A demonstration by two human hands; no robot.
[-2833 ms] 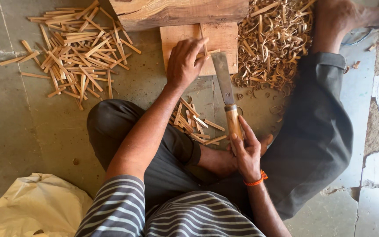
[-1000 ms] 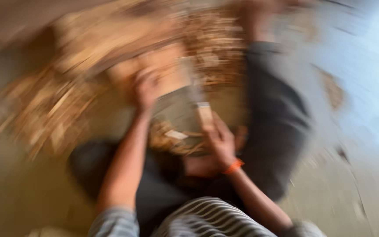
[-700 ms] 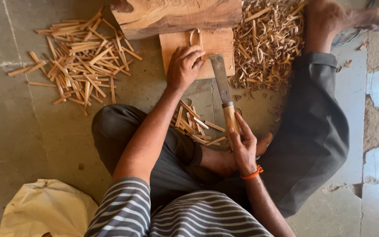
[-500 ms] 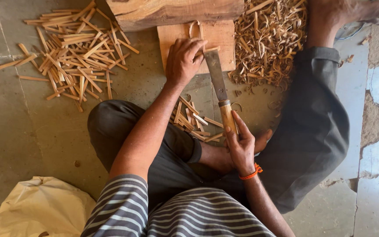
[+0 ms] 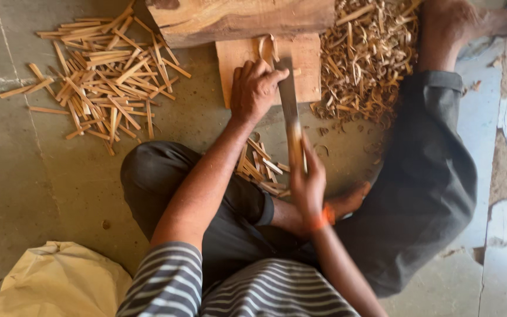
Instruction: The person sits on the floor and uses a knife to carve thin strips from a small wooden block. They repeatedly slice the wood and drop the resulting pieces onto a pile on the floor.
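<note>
Grey-green concrete floor (image 5: pixel 24 176) lies under us, cracked and patched pale at the far right, and we sit on it cross-legged in dark trousers and a striped shirt. Our left hand (image 5: pixel 255 88) rests on a flat wooden block (image 5: pixel 309 64), its fingers (image 5: pixel 247 70) curled down over a thin stick that we can barely see beneath them. Our right hand (image 5: pixel 308 185), with an orange band at the wrist, has its fingers wrapped tight around the wooden handle of a knife (image 5: pixel 289 105). The blade is long, flat and dull grey, and it runs from the right fingers up to just beside the left fingers, its tip over the block. Beyond the left fingers a thick log (image 5: pixel 242 20) lies across the block's far edge. Left of both hands a heap of split sticks (image 5: pixel 98 76) is spread on the floor; a smaller bunch (image 5: pixel 259 167) lies between the two hands. Right of the knife sits a pile of curled shavings (image 5: pixel 365 58), and a bare foot (image 5: pixel 465 23) rests past it. A cream sack (image 5: pixel 60 282) sits at the near left.
</note>
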